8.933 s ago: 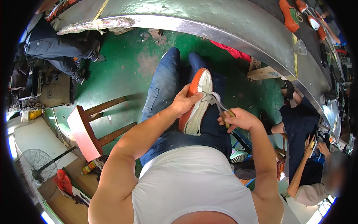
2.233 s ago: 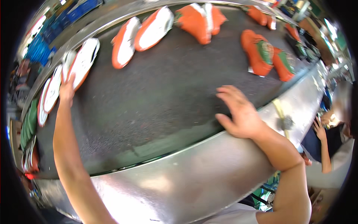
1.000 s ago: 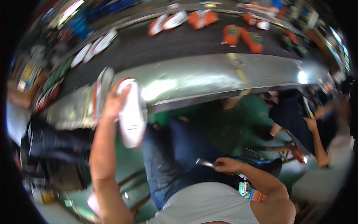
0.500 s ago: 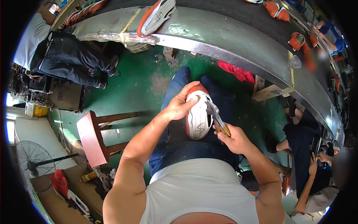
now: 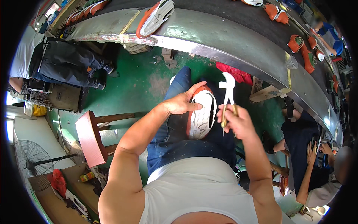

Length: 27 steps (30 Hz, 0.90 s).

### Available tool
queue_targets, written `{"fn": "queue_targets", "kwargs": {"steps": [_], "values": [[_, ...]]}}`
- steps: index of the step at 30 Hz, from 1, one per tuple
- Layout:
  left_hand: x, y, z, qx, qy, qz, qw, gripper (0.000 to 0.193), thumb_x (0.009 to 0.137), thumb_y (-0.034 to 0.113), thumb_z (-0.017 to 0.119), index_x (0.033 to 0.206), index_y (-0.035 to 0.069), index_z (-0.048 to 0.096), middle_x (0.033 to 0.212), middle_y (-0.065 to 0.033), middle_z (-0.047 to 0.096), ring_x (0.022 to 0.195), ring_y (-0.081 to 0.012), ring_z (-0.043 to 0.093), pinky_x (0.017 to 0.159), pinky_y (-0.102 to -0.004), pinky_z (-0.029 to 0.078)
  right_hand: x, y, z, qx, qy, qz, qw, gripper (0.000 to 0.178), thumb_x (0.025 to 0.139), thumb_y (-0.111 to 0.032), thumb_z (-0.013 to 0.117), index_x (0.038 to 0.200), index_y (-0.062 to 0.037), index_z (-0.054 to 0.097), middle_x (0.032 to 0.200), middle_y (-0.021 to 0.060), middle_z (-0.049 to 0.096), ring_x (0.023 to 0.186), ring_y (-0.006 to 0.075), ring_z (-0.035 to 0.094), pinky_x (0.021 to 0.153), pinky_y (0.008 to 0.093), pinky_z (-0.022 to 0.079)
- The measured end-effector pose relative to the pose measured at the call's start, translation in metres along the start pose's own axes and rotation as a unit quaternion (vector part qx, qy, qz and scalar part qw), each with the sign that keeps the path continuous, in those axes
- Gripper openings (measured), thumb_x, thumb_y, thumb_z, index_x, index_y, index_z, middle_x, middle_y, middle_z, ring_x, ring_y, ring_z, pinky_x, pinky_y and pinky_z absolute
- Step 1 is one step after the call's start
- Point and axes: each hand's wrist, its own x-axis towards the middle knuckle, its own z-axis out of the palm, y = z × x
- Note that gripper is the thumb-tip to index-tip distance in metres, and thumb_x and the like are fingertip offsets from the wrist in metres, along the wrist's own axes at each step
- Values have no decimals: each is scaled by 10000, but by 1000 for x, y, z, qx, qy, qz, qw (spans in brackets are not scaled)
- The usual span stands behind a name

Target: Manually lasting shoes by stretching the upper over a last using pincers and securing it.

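Observation:
Above my lap I hold an orange and white shoe upper (image 5: 200,115) with its pale underside up and a dark curved pen mark on it. My left hand (image 5: 182,103) is closed round its orange end, thumb on the pale face. To the right, my right hand (image 5: 240,121) grips a pair of lasting pincers (image 5: 228,87) by the yellowish handles. The bright metal head with its hammer-like stub points away from me, apart from the shoe.
Ahead curves a long dark workbench (image 5: 223,33), with another orange and white shoe (image 5: 154,18) near its edge. A reddish stool (image 5: 89,139) and a fan (image 5: 31,160) stand at left. Co-workers sit at left and right. Red cloth (image 5: 235,72) lies under the bench.
The pincers have come off the shoe's edge and lifted up and right, their head now pointing away from me. The left hand still holds the shoe, which has shifted slightly right.

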Motion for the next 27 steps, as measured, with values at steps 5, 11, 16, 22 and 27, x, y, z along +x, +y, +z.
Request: {"fn": "queue_targets", "kwargs": {"steps": [5, 11, 16, 22, 27], "values": [[11, -9, 1, -100, 21, 14, 995, 640, 1033, 190, 553, 1574, 147, 213, 1396, -89, 518, 1283, -183, 483, 1121, -335, 367, -20, 0, -22, -120, -39, 15, 992, 406, 1034, -237, 542, 1326, 43, 504, 1207, 152, 621, 1068, 221, 643, 703, 353, 619], [27, -16, 8, -27, 49, 26, 998, 545, 1061, 312, 503, 1528, 124, 294, 1337, -91, 566, 1254, -191, 513, 1093, -340, 403, -16, 20, -10, -133, -58, 48, 988, 301, 1012, -154, 541, 1258, 20, 555, 1162, 124, 630, 1029, 198, 651, 716, 341, 609], [33, -21, 5, 65, 98, 29, 993, 523, 1033, 294, 572, 1485, 108, 385, 1306, -84, 589, 1217, -185, 540, 1060, -345, 440, 1, 33, -15, -248, -10, -30, 968, 216, 970, -158, 590, 1106, 8, 616, 849, 81, 671, 693, 139, 648, 634, 302, 523], [37, -30, -2, -110, 47, 28, 992, 484, 999, 113, 609, 1457, 102, 453, 1271, -74, 611, 1196, -162, 566, 1049, -338, 458, 17, 85, -8, -378, 114, -209, 895, 210, 954, -155, 595, 1103, -6, 600, 958, 229, 669, 857, 452, 644, 758, 470, 530], [17, -11, 14, -159, 45, 20, 986, 513, 993, 122, 621, 1469, 97, 433, 1280, -88, 608, 1196, -176, 571, 1069, -356, 443, -24, 54, 10, -540, 108, -129, 825, 294, 936, -129, 580, 1202, -13, 534, 1002, 224, 651, 906, 415, 655, 770, 487, 541]]}}
